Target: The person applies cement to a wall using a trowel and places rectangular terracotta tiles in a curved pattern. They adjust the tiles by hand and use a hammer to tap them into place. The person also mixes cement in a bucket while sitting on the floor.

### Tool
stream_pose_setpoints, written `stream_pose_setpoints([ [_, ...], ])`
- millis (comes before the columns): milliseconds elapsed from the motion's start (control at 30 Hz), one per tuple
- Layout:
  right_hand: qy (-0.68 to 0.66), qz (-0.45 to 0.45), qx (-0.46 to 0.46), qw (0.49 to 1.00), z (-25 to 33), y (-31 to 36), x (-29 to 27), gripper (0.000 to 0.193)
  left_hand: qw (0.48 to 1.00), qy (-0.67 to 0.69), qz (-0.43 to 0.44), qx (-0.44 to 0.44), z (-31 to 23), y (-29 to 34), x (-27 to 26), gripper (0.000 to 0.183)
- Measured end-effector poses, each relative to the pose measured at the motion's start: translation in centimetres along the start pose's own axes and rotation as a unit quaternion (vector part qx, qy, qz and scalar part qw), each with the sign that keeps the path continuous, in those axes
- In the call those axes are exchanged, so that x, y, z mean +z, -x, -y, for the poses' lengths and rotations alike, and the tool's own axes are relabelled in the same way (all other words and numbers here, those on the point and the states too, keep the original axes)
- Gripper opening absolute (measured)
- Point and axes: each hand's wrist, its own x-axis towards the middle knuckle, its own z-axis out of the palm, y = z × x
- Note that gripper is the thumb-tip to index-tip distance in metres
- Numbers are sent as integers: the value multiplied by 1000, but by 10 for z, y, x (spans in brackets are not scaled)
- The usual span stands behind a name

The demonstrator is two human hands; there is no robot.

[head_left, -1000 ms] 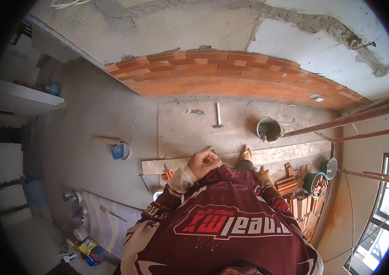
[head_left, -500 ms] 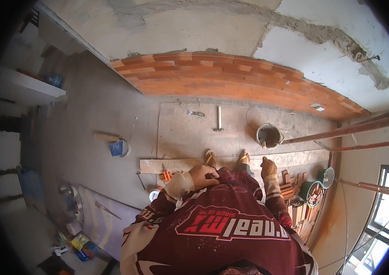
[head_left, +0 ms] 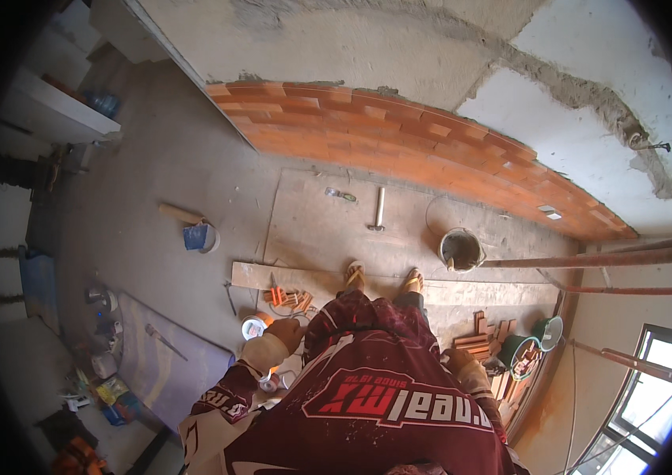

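Note:
My left hand [head_left: 288, 332] hangs beside my dark red shorts, fingers loosely curled, with nothing visible in it. Just past it on the floor are small orange tile pieces [head_left: 299, 301] and a white tub [head_left: 254, 326]. At my right side my right hand [head_left: 454, 360] is low against the shirt; its fingers are hidden. Stacked terracotta strips [head_left: 474, 345] lie near that hand. Ahead of my sandalled feet, a hammer [head_left: 380, 207] and a scraper [head_left: 340, 194] rest on a flat board [head_left: 304, 229]. A mortar bucket [head_left: 474, 240] stands to their right.
Terracotta cladding [head_left: 399, 138] covers the lower wall ahead. Reddish metal poles [head_left: 589, 260] reach in from the right, above green baskets [head_left: 519, 356]. A long plank [head_left: 462, 293] crosses at my feet. Leftward lie a blue-and-white container [head_left: 201, 237] and a purple sheet [head_left: 150, 321] with a tool.
Both hands have dropped from in front of my shirt to my sides, the left outward and the right back along the body. The view has shifted and tilted slightly.

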Motion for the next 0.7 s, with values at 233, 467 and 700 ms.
stream_pose_setpoints([
  [233, -72, 21, -34, 997, 35, 62, -18, 33, 970, -38, 237, 50, -15, 29, 0, 30],
  [467, -69, 55, -24, 996, 38, 65, -9, 34, 933, 69, 266, 233, 11, 26, 11, 28],
  [700, -90, 46, -10, 995, 39, 69, 1, 34, 974, -13, 210, 82, -23, 41, -10, 24],
])
